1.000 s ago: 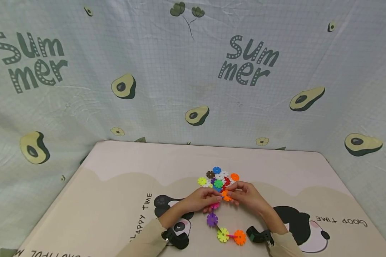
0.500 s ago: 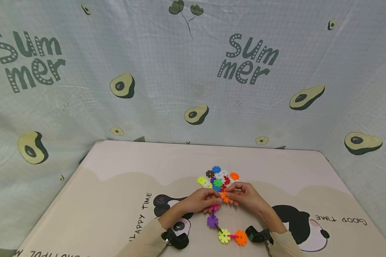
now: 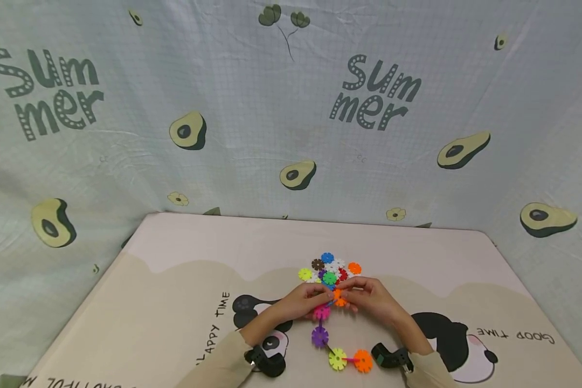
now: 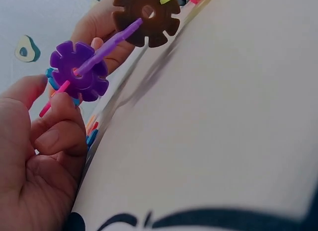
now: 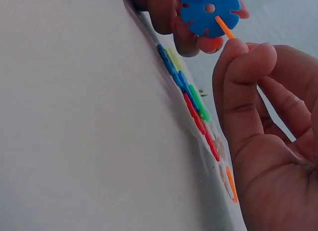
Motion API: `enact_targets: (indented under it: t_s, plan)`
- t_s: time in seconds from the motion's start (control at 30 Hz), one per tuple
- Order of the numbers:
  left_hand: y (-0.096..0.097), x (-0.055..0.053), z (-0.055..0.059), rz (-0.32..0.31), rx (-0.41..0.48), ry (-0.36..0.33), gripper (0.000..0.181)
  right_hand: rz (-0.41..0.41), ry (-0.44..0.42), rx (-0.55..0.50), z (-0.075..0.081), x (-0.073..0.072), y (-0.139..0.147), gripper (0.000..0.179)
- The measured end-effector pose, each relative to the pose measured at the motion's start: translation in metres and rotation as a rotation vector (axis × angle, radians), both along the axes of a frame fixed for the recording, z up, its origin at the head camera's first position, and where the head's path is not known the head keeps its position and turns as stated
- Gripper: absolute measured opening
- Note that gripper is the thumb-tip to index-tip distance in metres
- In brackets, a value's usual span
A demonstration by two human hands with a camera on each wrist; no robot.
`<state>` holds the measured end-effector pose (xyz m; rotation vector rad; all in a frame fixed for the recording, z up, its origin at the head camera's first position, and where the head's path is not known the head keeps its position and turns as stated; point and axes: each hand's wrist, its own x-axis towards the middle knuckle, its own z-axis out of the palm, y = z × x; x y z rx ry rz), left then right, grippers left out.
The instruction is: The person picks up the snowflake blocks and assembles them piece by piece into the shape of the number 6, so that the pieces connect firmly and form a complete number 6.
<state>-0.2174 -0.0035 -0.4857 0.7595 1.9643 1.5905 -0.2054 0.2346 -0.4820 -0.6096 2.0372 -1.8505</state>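
Note:
Above the table, my left hand [image 3: 302,302] grips a blue notched snowflake disc [image 5: 208,15] between thumb and fingers. My right hand [image 3: 372,299] pinches an orange snowflake disc [image 3: 339,298], whose edge meets the blue disc's rim in the right wrist view. From the blue disc runs a linked chain: a pink disc [image 3: 322,312], a purple disc [image 3: 320,337], a brown disc [image 4: 149,15] seen nearly edge-on from the head, a yellow-green disc [image 3: 337,359], and another orange disc [image 3: 363,361] at the end. Fingers hide most of the blue disc in the head view.
Just beyond the hands lies a pile of loose snowflake discs [image 3: 329,278] in several colours. The table [image 3: 174,302] has a printed panda cloth. Behind it hangs a pale curtain [image 3: 242,108] with avocado prints. Dark wrist cameras [image 3: 390,355] are strapped on both wrists.
Both hands stay together over the same spot. The pink disc shows more fully below my left fingers now, and the held orange disc has shifted very slightly left.

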Motion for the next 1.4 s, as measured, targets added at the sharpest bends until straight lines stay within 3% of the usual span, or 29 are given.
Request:
enact_targets:
  t_s: [0.2, 0.3, 0.5, 0.77, 0.97, 1.4]
  plan:
    - [0.0015, -0.0012, -0.0032, -0.016, 0.005, 0.107, 0.023, 0.04, 0.015, -0.001, -0.0018, 0.0002, -0.0033, 0.029]
    - [0.0021, -0.0017, -0.0047, -0.02, 0.019, 0.111, 0.02, 0.037, 0.023, 0.017, -0.0024, -0.0001, -0.0033, 0.028]
    - [0.0021, -0.0018, -0.0035, -0.001, -0.005, 0.124, 0.019, -0.045, 0.034, 0.032, -0.0014, -0.0006, -0.0017, 0.026]
    - [0.0003, -0.0004, 0.0011, 0.02, -0.041, 0.098, 0.02, -0.101, 0.049, 0.094, -0.0016, -0.0035, -0.0028, 0.025]
    - [0.0026, 0.0002, -0.002, 0.013, -0.027, 0.061, 0.02, -0.127, 0.034, 0.144, -0.0021, -0.0023, -0.0039, 0.025]
    - [0.0025, 0.0008, -0.0033, 0.03, -0.023, 0.052, 0.02, -0.05, 0.133, 0.304, 0.0008, -0.009, -0.0031, 0.03]
